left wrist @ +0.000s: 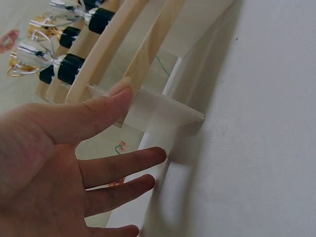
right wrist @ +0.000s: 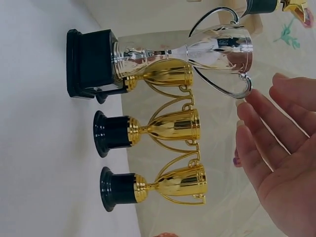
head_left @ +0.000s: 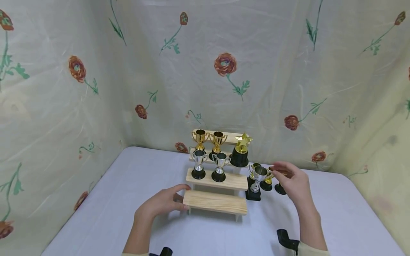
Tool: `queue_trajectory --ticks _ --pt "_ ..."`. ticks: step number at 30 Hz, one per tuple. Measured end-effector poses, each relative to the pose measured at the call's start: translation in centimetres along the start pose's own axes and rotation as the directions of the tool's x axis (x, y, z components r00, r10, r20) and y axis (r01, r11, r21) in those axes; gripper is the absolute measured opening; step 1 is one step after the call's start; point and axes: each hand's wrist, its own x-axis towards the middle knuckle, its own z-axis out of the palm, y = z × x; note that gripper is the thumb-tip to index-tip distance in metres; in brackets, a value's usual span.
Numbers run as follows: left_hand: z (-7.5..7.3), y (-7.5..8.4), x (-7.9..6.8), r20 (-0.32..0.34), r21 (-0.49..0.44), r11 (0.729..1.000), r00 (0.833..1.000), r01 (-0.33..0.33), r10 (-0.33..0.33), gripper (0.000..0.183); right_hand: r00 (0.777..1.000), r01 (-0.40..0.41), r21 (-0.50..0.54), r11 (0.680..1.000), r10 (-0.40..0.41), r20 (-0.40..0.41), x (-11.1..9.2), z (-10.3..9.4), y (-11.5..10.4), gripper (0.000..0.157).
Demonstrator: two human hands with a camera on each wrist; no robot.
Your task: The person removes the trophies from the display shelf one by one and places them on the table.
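Observation:
My left hand (head_left: 164, 201) is at the left end of a tiered wooden stand (head_left: 214, 202). In the left wrist view its thumb touches the end of the lowest step, and the other fingers stretch out straight beside the pale side support (left wrist: 158, 108). To the right of the stand, my right hand (head_left: 296, 185) hovers over a group of trophies with its fingers loosely bent. In the right wrist view nothing is between those fingers; their tips are close to the handle of a large silver trophy cup (right wrist: 222, 47) on a square black base. Behind it stand three gold trophy cups (right wrist: 175, 126).
Two small silver cups (head_left: 221, 160) stand on a middle step of the stand. Higher up are two gold cups (head_left: 218, 138) and a gold star trophy (head_left: 243, 142) on a black base. A flowered curtain (head_left: 256, 71) surrounds the white-covered table (head_left: 128, 199).

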Motion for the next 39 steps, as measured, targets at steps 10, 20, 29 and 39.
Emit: queue_trajectory --ticks 10,20,29,39 --pt "-0.1 0.0 0.0 -0.006 0.004 1.000 1.000 0.000 0.000 0.057 0.998 0.039 0.012 0.999 -0.038 -0.059 -0.3 -0.4 -1.9 0.030" --pt "0.0 -0.4 0.4 0.002 -0.005 1.000 1.000 -0.012 0.012 0.057 0.990 0.116 0.028 0.993 -0.114 -0.080 -0.8 0.3 -3.4 0.028" --pt "0.0 -0.4 0.4 0.001 0.006 1.000 1.000 -0.016 0.016 0.056 0.985 0.171 0.082 0.982 -0.168 -0.048 -1.0 1.4 -4.6 0.027" --pt "-0.1 -0.3 0.3 0.007 -0.002 1.000 1.000 0.005 -0.005 0.056 0.975 0.218 0.141 0.966 -0.222 0.010 -1.1 3.2 -6.1 0.026"
